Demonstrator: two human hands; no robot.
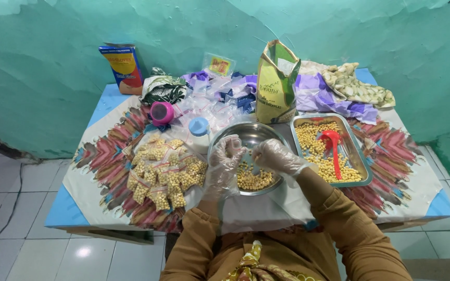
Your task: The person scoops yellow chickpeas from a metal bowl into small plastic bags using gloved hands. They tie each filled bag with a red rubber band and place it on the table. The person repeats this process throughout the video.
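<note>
A small clear plastic bag [234,146] is held open between the fingers of the gloved left hand [224,162] and gloved right hand [278,156] over the round steel bowl [225,136] of pale chickpeas [253,179], so filling seems in hand, and a steady, upright bag mouth is judged needed next.

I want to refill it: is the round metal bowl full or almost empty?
Almost empty: the metal bowl holds only a shallow layer of chickpeas; bare metal shows.
</note>
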